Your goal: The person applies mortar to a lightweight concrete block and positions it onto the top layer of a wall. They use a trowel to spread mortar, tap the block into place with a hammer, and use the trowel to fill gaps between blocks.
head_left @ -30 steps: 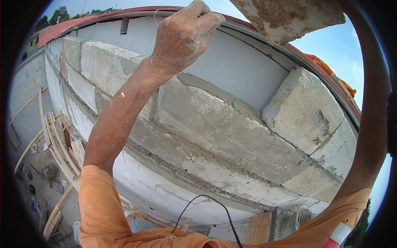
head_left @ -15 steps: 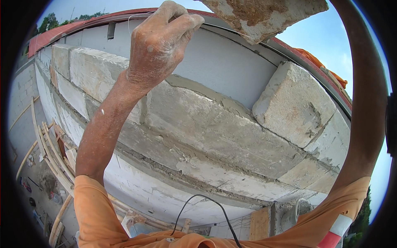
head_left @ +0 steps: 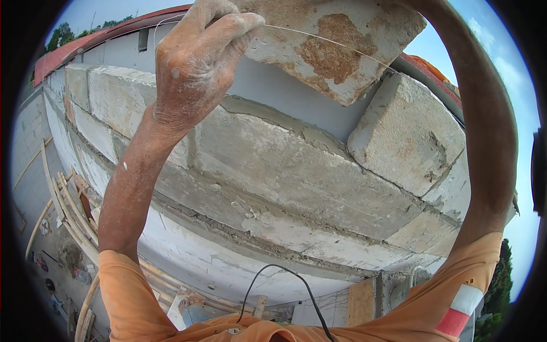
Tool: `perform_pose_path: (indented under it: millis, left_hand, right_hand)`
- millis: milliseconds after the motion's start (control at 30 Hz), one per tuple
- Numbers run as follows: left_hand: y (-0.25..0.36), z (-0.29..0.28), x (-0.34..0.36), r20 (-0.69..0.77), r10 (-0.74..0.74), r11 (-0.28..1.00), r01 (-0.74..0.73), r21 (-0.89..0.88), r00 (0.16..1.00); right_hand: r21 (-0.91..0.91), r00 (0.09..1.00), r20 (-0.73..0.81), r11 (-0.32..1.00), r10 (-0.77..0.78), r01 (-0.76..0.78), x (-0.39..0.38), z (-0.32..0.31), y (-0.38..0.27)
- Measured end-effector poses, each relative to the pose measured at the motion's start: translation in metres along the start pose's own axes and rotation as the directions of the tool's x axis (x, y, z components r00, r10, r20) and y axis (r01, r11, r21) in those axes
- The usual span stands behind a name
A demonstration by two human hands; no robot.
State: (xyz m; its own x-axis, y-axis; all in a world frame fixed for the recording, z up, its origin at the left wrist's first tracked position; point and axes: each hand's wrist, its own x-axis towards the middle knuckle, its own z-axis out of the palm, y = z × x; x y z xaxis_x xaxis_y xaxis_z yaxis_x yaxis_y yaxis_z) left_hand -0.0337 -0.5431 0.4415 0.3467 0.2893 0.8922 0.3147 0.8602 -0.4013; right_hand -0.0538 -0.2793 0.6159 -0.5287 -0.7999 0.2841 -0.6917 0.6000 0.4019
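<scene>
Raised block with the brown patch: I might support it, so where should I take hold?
Probably bring your grip to the lower edge of the raised block, from below: that edge looks clear of the mortar bed, while the right arm reaches toward its upper side. Avoid the thin line crossing its face.

Head-worn fisheye, facing down, wall (head_left: 307,171) close

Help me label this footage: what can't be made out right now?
All in the head view:
Right hand: out past the top edge.
Raised block: upper part cut off by the top edge.
White string where it passes the left hand: hidden behind that hand.
Ground clutter: too small to identify.
</scene>
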Motion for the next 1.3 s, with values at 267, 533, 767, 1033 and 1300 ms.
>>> perform_pose_path:
  millis: [267, 533, 767, 1033, 1300]
  left_hand:
    - [-0.003, 0.008, -0.008, -0.003, 0.021, 0.999, -0.020, 0.029, 1.000]
    - [-0.003, 0.013, -0.007, -0.019, -0.046, 0.998, 0.045, -0.054, 0.999]
    - [-0.007, 0.010, -0.008, -0.014, -0.059, 0.998, 0.059, -0.036, 0.998]
    - [0.001, 0.022, -0.007, -0.049, -0.118, 0.990, 0.114, -0.078, 0.992]
    - [-0.001, 0.026, -0.012, -0.045, -0.139, 0.988, 0.136, -0.078, 0.989]
  right_hand:
    - [0.014, 0.999, 0.034, 0.999, -0.034, 0.033, 0.023, 0.014, -0.003]
    - [-0.005, 0.997, 0.047, 0.998, -0.060, 0.060, 0.036, 0.018, -0.004]
    - [0.006, 0.992, 0.069, 0.994, -0.105, 0.105, 0.053, 0.028, -0.004]
    - [0.008, 0.994, 0.092, 0.998, -0.065, 0.064, 0.048, 0.031, 0.007]
    - [0.017, 0.990, 0.108, 0.996, -0.085, 0.084, 0.057, 0.046, 0.003]
